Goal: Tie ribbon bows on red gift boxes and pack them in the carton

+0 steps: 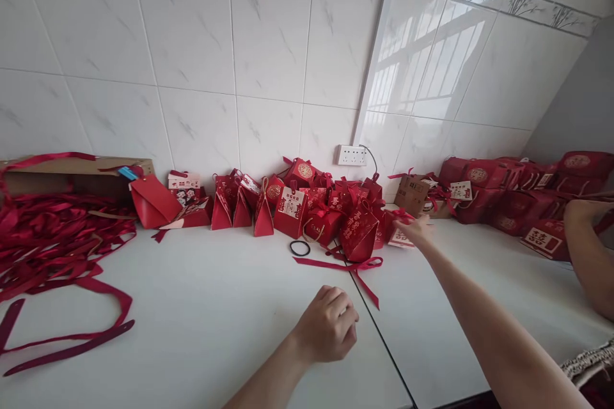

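My left hand (329,324) rests above the white table (192,319), its fingers curled in with nothing visible in them. Stretched out to the back, my right hand (416,230) is at a red gift box with a white label (400,239), beside the central group of boxes; whether its fingers grip the box is too small to tell. Just left of it stands a tall red box with gold writing (359,233). A red ribbon with a loop (330,263) and a black ring (300,248) lie in front of the group.
A heap of red ribbons (57,236) spreads at the left before a cardboard box (86,169). Several red boxes (508,201) are stacked at the right, where another person's arm (588,249) reaches in. A power strip (352,155) is on the tiled wall.
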Available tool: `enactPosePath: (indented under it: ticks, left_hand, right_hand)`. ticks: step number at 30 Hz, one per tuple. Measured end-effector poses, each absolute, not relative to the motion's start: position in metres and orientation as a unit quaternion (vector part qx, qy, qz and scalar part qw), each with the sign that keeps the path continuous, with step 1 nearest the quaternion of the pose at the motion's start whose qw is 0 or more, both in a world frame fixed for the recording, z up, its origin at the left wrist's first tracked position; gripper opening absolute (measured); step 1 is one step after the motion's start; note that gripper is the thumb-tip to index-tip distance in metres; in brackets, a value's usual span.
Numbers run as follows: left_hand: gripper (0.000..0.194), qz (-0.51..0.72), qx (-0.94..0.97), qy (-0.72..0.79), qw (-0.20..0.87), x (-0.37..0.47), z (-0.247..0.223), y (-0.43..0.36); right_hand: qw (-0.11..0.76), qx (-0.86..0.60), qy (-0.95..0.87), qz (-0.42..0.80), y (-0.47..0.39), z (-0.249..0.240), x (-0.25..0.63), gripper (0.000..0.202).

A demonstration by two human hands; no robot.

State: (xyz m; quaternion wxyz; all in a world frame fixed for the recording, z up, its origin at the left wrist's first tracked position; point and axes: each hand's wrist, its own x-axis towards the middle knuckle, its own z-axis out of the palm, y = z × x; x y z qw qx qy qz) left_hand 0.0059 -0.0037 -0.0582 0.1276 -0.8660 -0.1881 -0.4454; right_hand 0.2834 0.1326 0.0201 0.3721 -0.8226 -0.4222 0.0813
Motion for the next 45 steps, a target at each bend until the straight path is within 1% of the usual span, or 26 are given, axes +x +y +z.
enactPosePath:
  ticks: [2,4,6,7,9,11,13,14,15,17,19,21,22,24,25,26,29,31,33,35,37,39,41,43,45]
  left_hand:
    - [0.008,-0.442,-0.869,-0.193,0.112,0.006,-0.058,-0.002]
    - [0.007,-0.438,-0.87,-0.219,0.068,0.006,-0.055,-0.002]
    - [0.009,-0.435,-0.863,-0.257,0.015,0.004,-0.047,-0.006]
    - [0.01,-0.452,-0.847,-0.281,-0.016,0.001,-0.043,-0.011]
    - [0.015,-0.541,-0.768,-0.332,-0.078,-0.009,-0.034,-0.026]
    - [0.024,-0.661,-0.644,-0.369,-0.113,-0.026,-0.029,-0.049]
    - [0.031,-0.728,-0.558,-0.385,-0.107,-0.045,-0.031,-0.075]
    - [0.034,-0.729,-0.55,-0.395,-0.104,-0.055,-0.035,-0.087]
    - [0.036,-0.714,-0.558,-0.407,-0.115,-0.064,-0.039,-0.098]
    - [0.041,-0.67,-0.577,-0.435,-0.17,-0.08,-0.048,-0.114]
    - [0.043,-0.649,-0.573,-0.455,-0.206,-0.095,-0.054,-0.121]
    - [0.045,-0.651,-0.565,-0.47,-0.189,-0.111,-0.052,-0.122]
    - [0.044,-0.649,-0.562,-0.484,-0.17,-0.119,-0.047,-0.121]
    - [0.039,-0.618,-0.565,-0.525,-0.151,-0.133,-0.031,-0.118]
    - [0.033,-0.581,-0.575,-0.554,-0.16,-0.139,-0.021,-0.116]
    - [0.03,-0.529,-0.588,-0.585,-0.18,-0.142,-0.01,-0.115]
    - [0.04,-0.361,-0.636,-0.63,-0.262,-0.141,0.013,-0.114]
    - [0.041,-0.318,-0.648,-0.632,-0.283,-0.136,0.018,-0.114]
    - [0.036,-0.33,-0.653,-0.63,-0.26,-0.132,0.017,-0.111]
    - [0.029,-0.375,-0.659,-0.623,-0.192,-0.131,0.012,-0.107]
    - [0.021,-0.431,-0.667,-0.594,-0.133,-0.132,0.009,-0.102]
    - [0.018,-0.465,-0.673,-0.557,-0.142,-0.131,0.006,-0.098]
    - [0.02,-0.482,-0.662,-0.539,-0.195,-0.128,0.005,-0.096]
    - [0.022,-0.5,-0.631,-0.55,-0.22,-0.123,0.003,-0.096]
    - [0.022,-0.518,-0.601,-0.574,-0.201,-0.116,0.0,-0.098]
  right_hand:
    - [0.406,-0.842,-0.35,0.061,0.104,0.027,0.272,0.078]
    - [0.432,-0.847,-0.31,0.035,0.066,0.031,0.253,0.08]
    - [0.458,-0.828,-0.323,-0.002,0.022,0.033,0.225,0.079]
    - [0.492,-0.793,-0.357,-0.041,0.0,0.032,0.208,0.075]
    - [0.524,-0.717,-0.45,-0.092,-0.04,0.025,0.168,0.072]
    - [0.525,-0.654,-0.532,-0.115,-0.071,0.013,0.126,0.072]
    - [0.494,-0.622,-0.596,-0.119,-0.094,-0.004,0.086,0.073]
    - [0.471,-0.614,-0.623,-0.115,-0.103,-0.012,0.068,0.075]
    - [0.448,-0.605,-0.65,-0.104,-0.112,-0.021,0.053,0.076]
    - [0.412,-0.578,-0.702,-0.06,-0.128,-0.032,0.035,0.079]
    - [0.396,-0.545,-0.739,-0.003,-0.137,-0.03,0.034,0.082]
    - [0.405,-0.529,-0.744,0.061,-0.134,-0.017,0.047,0.082]
    - [0.416,-0.53,-0.732,0.096,-0.127,-0.008,0.056,0.077]
    - [0.441,-0.561,-0.68,0.167,-0.104,0.012,0.074,0.059]
    - [0.431,-0.58,-0.665,0.186,-0.089,0.021,0.079,0.053]
    - [0.408,-0.591,-0.666,0.201,-0.074,0.028,0.082,0.05]
    - [0.324,-0.551,-0.731,0.241,-0.035,0.038,0.071,0.052]
    - [0.277,-0.517,-0.769,0.252,-0.02,0.039,0.057,0.051]
    - [0.255,-0.496,-0.79,0.255,-0.015,0.037,0.047,0.043]
    - [0.27,-0.474,-0.794,0.267,-0.018,0.033,0.045,0.033]
    - [0.317,-0.451,-0.778,0.301,-0.027,0.027,0.05,0.028]
    - [0.373,-0.447,-0.737,0.343,-0.039,0.02,0.057,0.029]
    - [0.422,-0.461,-0.688,0.369,-0.053,0.011,0.062,0.032]
    - [0.462,-0.476,-0.655,0.361,-0.067,0.003,0.063,0.033]
    - [0.492,-0.479,-0.651,0.325,-0.079,-0.004,0.061,0.03]
